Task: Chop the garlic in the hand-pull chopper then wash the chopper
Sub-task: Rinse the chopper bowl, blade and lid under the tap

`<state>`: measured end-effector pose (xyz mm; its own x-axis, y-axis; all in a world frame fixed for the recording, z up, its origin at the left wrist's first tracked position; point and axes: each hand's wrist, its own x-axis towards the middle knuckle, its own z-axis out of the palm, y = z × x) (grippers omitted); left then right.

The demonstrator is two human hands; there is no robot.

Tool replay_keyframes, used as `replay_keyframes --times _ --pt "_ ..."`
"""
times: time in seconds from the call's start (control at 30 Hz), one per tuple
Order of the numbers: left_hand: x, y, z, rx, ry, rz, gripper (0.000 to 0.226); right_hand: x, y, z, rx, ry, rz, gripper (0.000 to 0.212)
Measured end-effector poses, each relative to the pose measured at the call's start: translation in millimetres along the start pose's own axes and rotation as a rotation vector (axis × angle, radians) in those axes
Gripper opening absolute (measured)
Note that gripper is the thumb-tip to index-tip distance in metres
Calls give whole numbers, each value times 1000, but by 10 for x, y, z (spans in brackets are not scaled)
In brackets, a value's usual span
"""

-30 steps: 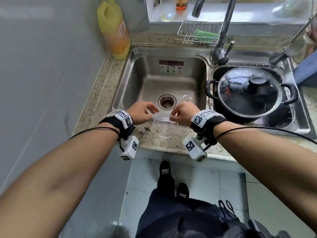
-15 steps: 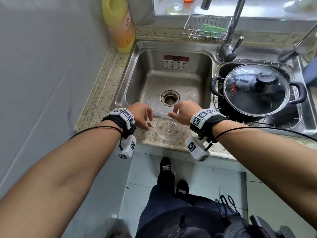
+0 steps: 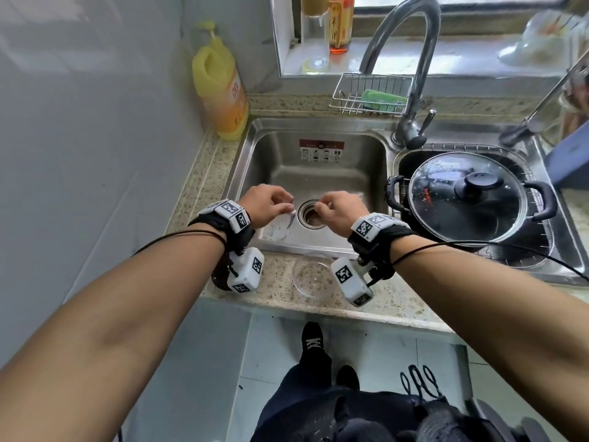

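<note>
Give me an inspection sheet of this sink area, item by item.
Surface: speckled stone counter around a steel double sink.
Job's things: clear chopper bowl upright on the counter's front strip; small whitish piece over the left basin.
Clutter: lidded pot in right basin; yellow bottle; green sponge in wire rack.
Grippers: left hand pinches the whitish piece; right hand curled, contents unclear.
Cables: black cables run from both wrist bands.
Surroundings: faucet, window sill, tiled floor.

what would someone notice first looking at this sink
Two hands meet over the drain of the left basin: the left hand pinches a small pale blade-like piece, the right hand curls its fingers beside it. A black pot under a glass lid fills the right basin, and a clear bowl sits on the counter edge between the wrists.
</note>
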<state>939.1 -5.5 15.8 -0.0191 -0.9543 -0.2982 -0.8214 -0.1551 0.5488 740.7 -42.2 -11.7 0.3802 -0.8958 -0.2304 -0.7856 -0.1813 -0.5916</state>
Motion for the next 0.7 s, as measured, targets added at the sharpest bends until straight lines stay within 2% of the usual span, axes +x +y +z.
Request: replay_keyframes --times 0.17,0.4,0.53,0.7 --pt "516 229 -158 -149 -48 -3 35 265 -19 -228 143 69 37 21" --pt "1116 549 -236 -493 -114 -24 10 590 228 -586 207 207 144 23" --pt "1400 719 -228 -661 -102 -69 16 790 421 -791 205 286 205 27" --pt "1657 876 -164 -840 -84 -158 20 1040 639 -980 244 473 351 28"
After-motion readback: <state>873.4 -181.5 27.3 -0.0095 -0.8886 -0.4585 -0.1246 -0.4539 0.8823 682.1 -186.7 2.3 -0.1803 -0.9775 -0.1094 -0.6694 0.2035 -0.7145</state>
